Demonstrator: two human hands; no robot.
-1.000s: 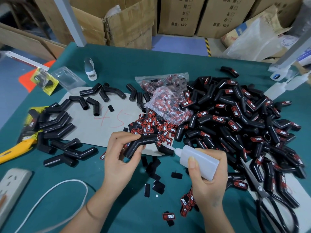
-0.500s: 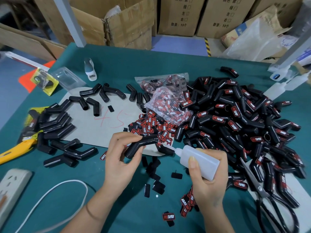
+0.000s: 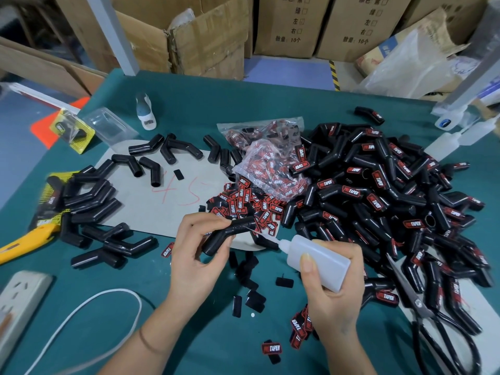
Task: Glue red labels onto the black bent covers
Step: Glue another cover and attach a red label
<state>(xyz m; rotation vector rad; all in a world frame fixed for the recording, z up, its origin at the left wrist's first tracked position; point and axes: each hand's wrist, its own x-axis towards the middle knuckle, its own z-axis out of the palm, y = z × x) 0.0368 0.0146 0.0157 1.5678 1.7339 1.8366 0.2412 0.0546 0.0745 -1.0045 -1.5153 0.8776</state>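
Observation:
My left hand (image 3: pixel 196 255) grips a black bent cover (image 3: pixel 227 234) just above the green table, its upper arm pointing right. My right hand (image 3: pixel 334 288) grips a translucent white glue bottle (image 3: pixel 316 259), tilted with its nozzle pointing left at the cover's upper end. Loose red labels (image 3: pixel 243 204) lie in a heap just behind the cover. A large pile of covers with labels on them (image 3: pixel 378 196) fills the right side. Several plain black covers (image 3: pixel 92 201) lie on the left.
A plastic bag of labels (image 3: pixel 270 169) sits mid-table on a grey card (image 3: pixel 151 201). Black-handled scissors (image 3: pixel 433 320) lie at the right front. A yellow knife (image 3: pixel 24 239), a white power strip (image 3: pixel 19 301) and its cable (image 3: pixel 89 307) lie at the left. Cardboard boxes (image 3: pixel 205 36) stand behind.
Almost nothing differs; both hands keep the same hold, and the cover and bottle nozzle stay close together in front of the label heap.

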